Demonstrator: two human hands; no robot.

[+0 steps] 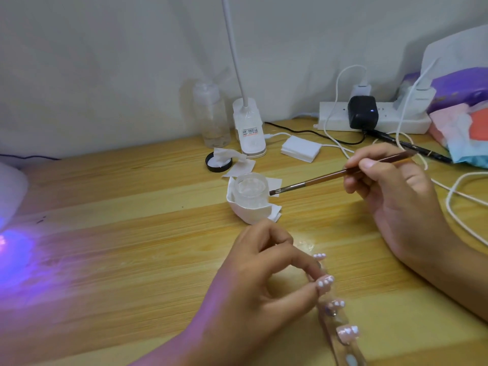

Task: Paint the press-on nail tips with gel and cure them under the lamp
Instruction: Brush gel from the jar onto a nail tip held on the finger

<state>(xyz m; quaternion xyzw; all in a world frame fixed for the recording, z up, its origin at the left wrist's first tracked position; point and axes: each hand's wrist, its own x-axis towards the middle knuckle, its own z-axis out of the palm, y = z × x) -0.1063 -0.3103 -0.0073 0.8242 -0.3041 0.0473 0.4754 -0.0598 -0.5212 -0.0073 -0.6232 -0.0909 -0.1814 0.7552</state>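
Note:
A clear strip [340, 320] carrying several pink nail tips with pearl beads lies on the wooden table at the lower middle. My left hand [258, 281] pinches one tip [325, 282] on that strip between thumb and forefinger. My right hand [390, 196] holds a brown-handled brush [324, 178], whose bristles point at the side of a small clear gel jar [250, 190]. The jar sits in a white wrapper. At the far left edge, the white curing lamp [10, 191] casts violet light on the table.
A black lid [218, 162] with wipes, a clear bottle [211, 114], a clip-lamp base [249, 128] and a pad stack [301, 147] stand behind the jar. A power strip [369, 120] with plugs, white cables [462, 196] and a black pen [412, 147] crowd the right.

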